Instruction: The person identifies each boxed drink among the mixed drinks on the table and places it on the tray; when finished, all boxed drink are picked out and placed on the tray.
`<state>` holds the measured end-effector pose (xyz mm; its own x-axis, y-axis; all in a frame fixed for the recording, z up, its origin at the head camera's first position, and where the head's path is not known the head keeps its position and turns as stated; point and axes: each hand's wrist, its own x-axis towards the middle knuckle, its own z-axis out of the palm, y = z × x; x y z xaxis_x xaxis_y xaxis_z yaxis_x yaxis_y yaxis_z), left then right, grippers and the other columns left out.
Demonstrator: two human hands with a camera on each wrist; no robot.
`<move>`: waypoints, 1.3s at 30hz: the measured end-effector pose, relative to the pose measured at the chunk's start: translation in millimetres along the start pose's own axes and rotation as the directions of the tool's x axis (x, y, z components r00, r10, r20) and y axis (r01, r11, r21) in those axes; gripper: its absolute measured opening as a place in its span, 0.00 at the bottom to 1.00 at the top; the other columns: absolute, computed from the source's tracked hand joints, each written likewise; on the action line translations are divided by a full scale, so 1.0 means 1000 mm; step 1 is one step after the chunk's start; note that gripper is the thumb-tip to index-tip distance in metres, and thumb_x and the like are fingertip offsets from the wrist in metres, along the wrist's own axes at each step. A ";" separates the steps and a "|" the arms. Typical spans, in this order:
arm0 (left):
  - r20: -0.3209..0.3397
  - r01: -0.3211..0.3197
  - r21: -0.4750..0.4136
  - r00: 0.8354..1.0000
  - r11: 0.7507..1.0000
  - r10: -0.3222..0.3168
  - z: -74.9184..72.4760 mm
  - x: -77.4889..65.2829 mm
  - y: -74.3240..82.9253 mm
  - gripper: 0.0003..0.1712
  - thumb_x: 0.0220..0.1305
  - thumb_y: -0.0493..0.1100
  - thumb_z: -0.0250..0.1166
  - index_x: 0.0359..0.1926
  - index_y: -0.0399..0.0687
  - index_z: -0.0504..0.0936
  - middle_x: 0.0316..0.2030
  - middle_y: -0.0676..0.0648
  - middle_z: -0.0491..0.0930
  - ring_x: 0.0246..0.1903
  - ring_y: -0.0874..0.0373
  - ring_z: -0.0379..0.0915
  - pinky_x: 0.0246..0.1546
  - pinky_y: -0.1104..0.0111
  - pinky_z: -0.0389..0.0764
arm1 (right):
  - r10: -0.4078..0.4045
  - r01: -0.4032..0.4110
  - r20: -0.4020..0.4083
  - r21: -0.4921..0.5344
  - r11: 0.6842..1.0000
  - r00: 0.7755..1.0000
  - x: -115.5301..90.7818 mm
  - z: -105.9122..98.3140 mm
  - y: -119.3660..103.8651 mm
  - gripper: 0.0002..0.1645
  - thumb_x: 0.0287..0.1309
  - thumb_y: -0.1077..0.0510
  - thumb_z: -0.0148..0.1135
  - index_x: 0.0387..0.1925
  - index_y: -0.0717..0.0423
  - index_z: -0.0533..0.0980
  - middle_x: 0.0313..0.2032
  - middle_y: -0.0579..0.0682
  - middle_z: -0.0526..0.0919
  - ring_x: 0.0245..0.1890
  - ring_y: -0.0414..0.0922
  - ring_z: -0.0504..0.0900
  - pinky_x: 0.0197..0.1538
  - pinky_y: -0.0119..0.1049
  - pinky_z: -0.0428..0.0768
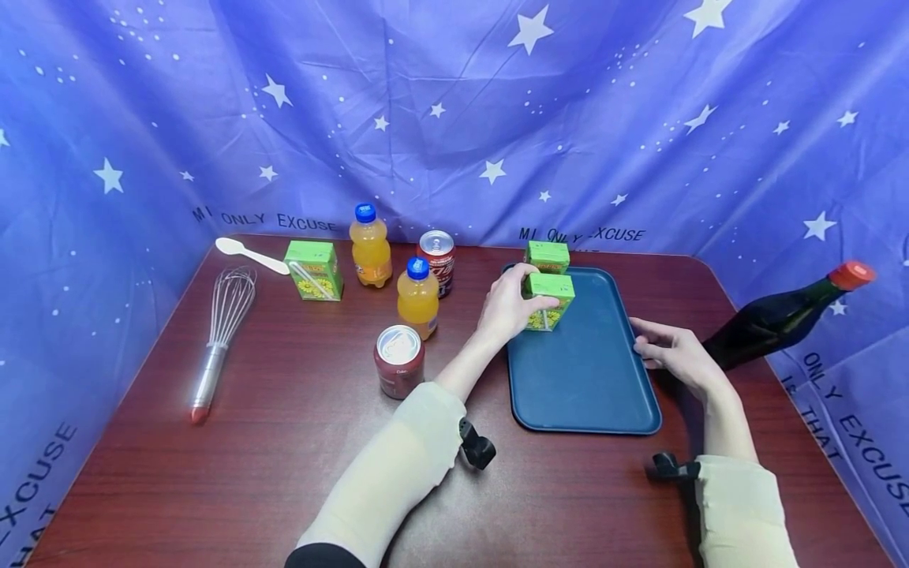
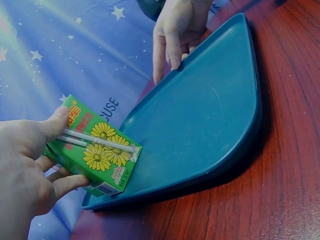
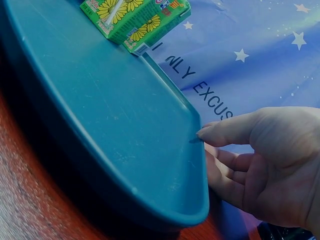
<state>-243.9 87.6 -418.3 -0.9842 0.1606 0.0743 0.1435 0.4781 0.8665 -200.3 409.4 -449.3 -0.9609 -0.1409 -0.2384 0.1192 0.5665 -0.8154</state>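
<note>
My left hand (image 1: 503, 306) grips a green drink carton (image 1: 557, 285) with yellow flowers and a straw, thumb on one side and fingers on the other. Its base is at the left part of a blue tray (image 1: 582, 386). Right behind it stands a second green carton (image 1: 548, 254), also at the tray's far left. On the opposite side, my right hand (image 1: 678, 356) holds the tray's right rim, with the thumb (image 3: 220, 134) at the top edge and the other fingers outside and below it.
A dark bottle with a red cap (image 1: 774, 323) stands beyond my right hand. Left of the tray are two orange drink bottles (image 1: 417, 304), two cans (image 1: 399, 371) and another green carton (image 1: 316, 272). A whisk (image 1: 223, 331) and a white spoon (image 1: 252, 254) lie at far left.
</note>
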 end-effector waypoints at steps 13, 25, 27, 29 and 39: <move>0.015 -0.002 0.002 1.000 1.000 0.002 0.000 0.000 0.000 0.31 0.61 0.55 0.75 0.62 0.55 0.77 0.60 0.50 0.81 0.57 0.53 0.78 0.54 0.57 0.81 | -0.021 0.021 0.002 0.034 0.999 1.000 -0.003 -0.002 0.000 0.36 0.76 0.58 0.56 0.77 0.65 0.57 0.37 0.33 0.83 0.38 0.27 0.83 0.42 0.28 0.87; 0.031 -0.003 0.010 1.000 1.000 0.003 -0.002 0.001 0.002 0.32 0.61 0.55 0.76 0.63 0.54 0.76 0.60 0.49 0.81 0.58 0.53 0.77 0.57 0.57 0.80 | -0.023 0.023 0.001 0.006 1.000 1.000 -0.001 -0.003 0.002 0.36 0.76 0.56 0.56 0.78 0.63 0.57 0.43 0.28 0.83 0.41 0.25 0.83 0.43 0.28 0.87; 0.036 0.003 0.013 0.999 1.000 -0.003 -0.002 0.001 0.002 0.32 0.61 0.55 0.75 0.63 0.53 0.76 0.60 0.49 0.81 0.58 0.53 0.77 0.58 0.58 0.80 | -0.024 0.024 0.000 0.000 1.000 1.000 -0.001 -0.003 0.002 0.36 0.76 0.56 0.56 0.78 0.63 0.57 0.43 0.29 0.83 0.41 0.26 0.83 0.43 0.28 0.87; 0.043 0.013 0.011 0.999 1.000 -0.013 -0.003 0.001 0.002 0.33 0.61 0.54 0.75 0.64 0.53 0.76 0.61 0.48 0.81 0.58 0.52 0.77 0.59 0.57 0.80 | -0.024 0.024 0.000 -0.001 1.000 1.000 0.000 -0.002 0.002 0.36 0.76 0.56 0.56 0.77 0.64 0.58 0.42 0.30 0.83 0.41 0.26 0.83 0.43 0.28 0.87; 0.065 0.024 0.013 0.998 1.000 -0.025 -0.005 -0.001 0.003 0.34 0.64 0.51 0.74 0.69 0.54 0.73 0.66 0.50 0.77 0.66 0.51 0.73 0.65 0.56 0.77 | -0.014 0.014 0.000 0.018 1.000 1.000 -0.002 0.000 -0.002 0.36 0.76 0.58 0.56 0.77 0.65 0.58 0.38 0.33 0.83 0.39 0.26 0.83 0.42 0.28 0.87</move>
<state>-243.0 84.7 -412.9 -0.9786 0.2050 0.0206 0.1214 0.4930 0.8615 -198.9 408.2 -446.9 -0.9626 -0.1486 -0.2267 0.1101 0.5501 -0.8278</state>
